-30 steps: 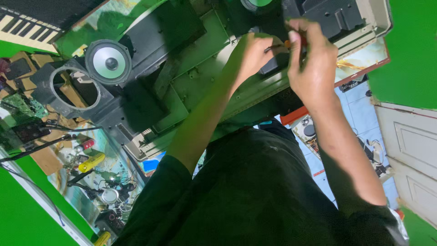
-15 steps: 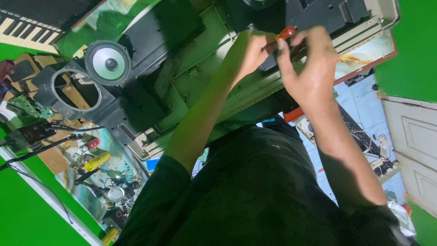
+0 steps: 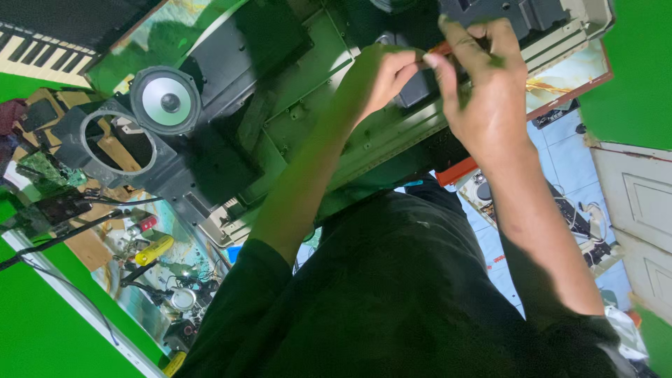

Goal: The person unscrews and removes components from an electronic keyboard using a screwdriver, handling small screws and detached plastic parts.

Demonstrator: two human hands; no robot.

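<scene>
My left hand [image 3: 378,77] and my right hand [image 3: 483,91] meet over an opened electronic keyboard chassis [image 3: 308,119] of grey-green metal. Between them shows a short stretch of a red-handled tool [image 3: 441,47], probably a screwdriver. My right hand's fingers wrap around the handle. My left hand's fingertips are pinched on the tool's other end, right against a dark module [image 3: 420,87] in the chassis. The tool's tip is hidden behind my fingers. My dark-sleeved arms and torso fill the lower part of the view.
A round speaker [image 3: 166,100] and an empty speaker ring [image 3: 115,143] sit on the black panel at left. Piano keys [image 3: 35,59] lie at top left. Loose tools, a yellow-handled one [image 3: 154,250] and wires lie lower left. Tiled floor with clutter [image 3: 574,210] and a white door [image 3: 640,203] are at right.
The red handle has come into view between my hands, and my right fingers have risen around it. Both hands stay at the same spot on the chassis.
</scene>
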